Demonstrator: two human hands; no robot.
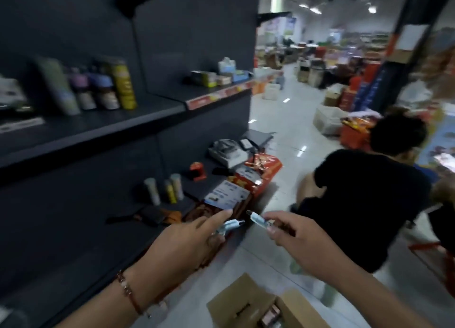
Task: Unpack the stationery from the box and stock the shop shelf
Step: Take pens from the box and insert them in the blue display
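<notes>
Left hand (194,239): forefinger stretched forward, other fingers curled under, gripping a small pale-blue packet (230,225) with a dark tip poking out past the knuckles. Beaded bracelet (128,292) on that wrist.

Right hand (298,236): thumb and forefinger pinch a 2nd packet (258,220), same pale-blue look, dark end pointing up-left. The 2 packets sit near each other, tips apart, between both sets of fingertips. Frame blurred; what the items are I cannot tell.

Below the wrists: open box (246,305) on the floor, contents too blurred to identify.

Just beyond the left forefinger: lower shelf (123,239) with blue-and-white cards (225,196) and 3 tubes (167,189).

Beyond the right fingers: person in black (364,199), crouched.
</notes>
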